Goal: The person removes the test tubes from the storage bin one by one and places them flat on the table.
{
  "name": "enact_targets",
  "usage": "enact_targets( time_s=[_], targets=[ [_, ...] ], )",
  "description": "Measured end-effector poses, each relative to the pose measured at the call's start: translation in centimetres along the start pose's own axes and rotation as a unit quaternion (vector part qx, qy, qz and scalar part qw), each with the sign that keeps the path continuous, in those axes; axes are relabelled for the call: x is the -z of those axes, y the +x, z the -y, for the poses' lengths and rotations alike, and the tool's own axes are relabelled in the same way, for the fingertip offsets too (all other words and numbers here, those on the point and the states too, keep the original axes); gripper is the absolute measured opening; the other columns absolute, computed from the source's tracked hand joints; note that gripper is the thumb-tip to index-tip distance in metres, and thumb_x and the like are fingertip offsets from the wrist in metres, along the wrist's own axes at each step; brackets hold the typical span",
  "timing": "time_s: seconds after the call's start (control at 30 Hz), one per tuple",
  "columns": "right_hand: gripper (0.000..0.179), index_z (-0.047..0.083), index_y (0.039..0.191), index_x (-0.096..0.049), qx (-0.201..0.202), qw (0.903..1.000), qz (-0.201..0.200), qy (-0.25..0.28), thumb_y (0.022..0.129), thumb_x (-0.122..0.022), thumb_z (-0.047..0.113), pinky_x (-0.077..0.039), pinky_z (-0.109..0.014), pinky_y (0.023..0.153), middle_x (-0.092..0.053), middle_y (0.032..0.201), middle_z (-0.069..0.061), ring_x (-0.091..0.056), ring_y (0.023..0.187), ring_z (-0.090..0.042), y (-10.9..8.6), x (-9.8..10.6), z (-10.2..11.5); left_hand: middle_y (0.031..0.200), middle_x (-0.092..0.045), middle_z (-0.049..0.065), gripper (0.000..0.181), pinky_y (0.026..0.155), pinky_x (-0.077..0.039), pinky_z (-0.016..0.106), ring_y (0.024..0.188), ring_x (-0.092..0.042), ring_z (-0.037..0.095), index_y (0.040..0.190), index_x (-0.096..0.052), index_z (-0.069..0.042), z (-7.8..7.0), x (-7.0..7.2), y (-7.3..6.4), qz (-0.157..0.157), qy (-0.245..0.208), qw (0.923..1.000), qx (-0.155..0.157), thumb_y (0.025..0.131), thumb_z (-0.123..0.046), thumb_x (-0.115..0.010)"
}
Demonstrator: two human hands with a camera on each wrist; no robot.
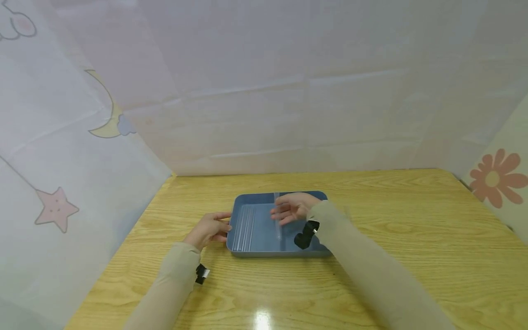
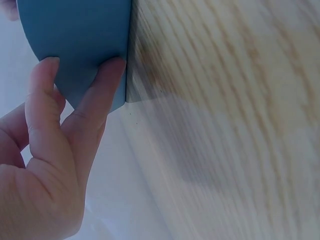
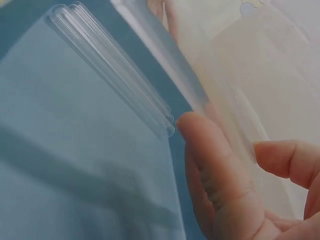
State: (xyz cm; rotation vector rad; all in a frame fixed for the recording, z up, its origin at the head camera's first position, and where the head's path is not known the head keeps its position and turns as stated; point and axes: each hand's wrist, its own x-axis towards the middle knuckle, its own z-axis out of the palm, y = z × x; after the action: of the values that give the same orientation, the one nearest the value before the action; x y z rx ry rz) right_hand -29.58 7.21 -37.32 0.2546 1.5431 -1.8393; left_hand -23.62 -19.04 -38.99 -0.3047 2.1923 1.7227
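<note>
A shallow blue tray (image 1: 264,253) lies on the wooden table, with several clear tubes (image 1: 244,229) side by side near its left end. My left hand (image 1: 209,230) is at the tray's left end, its fingertips (image 2: 49,67) touching the outside wall and rim. Over the tray, my right hand (image 1: 294,207) holds one clear tube (image 3: 160,52) between thumb and fingers. That tube slants past the fingertips in the right wrist view, above the tubes lying in the tray. My right forearm and hand hide part of the tray's right side.
The wooden table (image 1: 412,229) extends around the tray. A pale sheet (image 1: 264,114) with creases hangs behind it, and printed sheets with a star (image 1: 57,209) and a flower (image 1: 492,178) hang at the sides. Black straps (image 1: 307,234) sit at both wrists.
</note>
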Motion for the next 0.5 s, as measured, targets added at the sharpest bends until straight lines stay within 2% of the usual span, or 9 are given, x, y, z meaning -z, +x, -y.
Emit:
enact_targets(
  time_s=[0.27, 0.5],
  targets=[
    [0.053, -0.003, 0.15, -0.026, 0.019, 0.9997, 0.013, -0.008, 0.103, -0.046, 0.011, -0.051, -0.047, 0.091, -0.043, 0.141, -0.032, -0.047, 0.128, -0.041, -0.6, 1.0, 0.0, 0.124, -0.057, 0.03, 0.053, 0.051, -0.053, 0.021, 0.069, -0.065, 0.014, 0.144, -0.042, 0.004, 0.0, 0.2, -0.2, 0.003, 0.0, 1.0, -0.005, 0.092, 0.011, -0.055],
    [0.054, -0.003, 0.152, -0.023, 0.022, 0.9997, 0.015, 0.0, 0.104, -0.045, 0.011, -0.042, -0.05, 0.1, -0.037, 0.145, -0.032, -0.041, 0.132, -0.042, -1.2, 1.7, 0.1, 0.125, -0.057, 0.029, 0.054, 0.051, -0.054, 0.021, 0.069, -0.065, 0.015, 0.145, -0.042, 0.004, 0.0, 0.2, -0.2, 0.009, -0.006, 0.9999, -0.005, 0.092, 0.011, -0.054]
  ],
)
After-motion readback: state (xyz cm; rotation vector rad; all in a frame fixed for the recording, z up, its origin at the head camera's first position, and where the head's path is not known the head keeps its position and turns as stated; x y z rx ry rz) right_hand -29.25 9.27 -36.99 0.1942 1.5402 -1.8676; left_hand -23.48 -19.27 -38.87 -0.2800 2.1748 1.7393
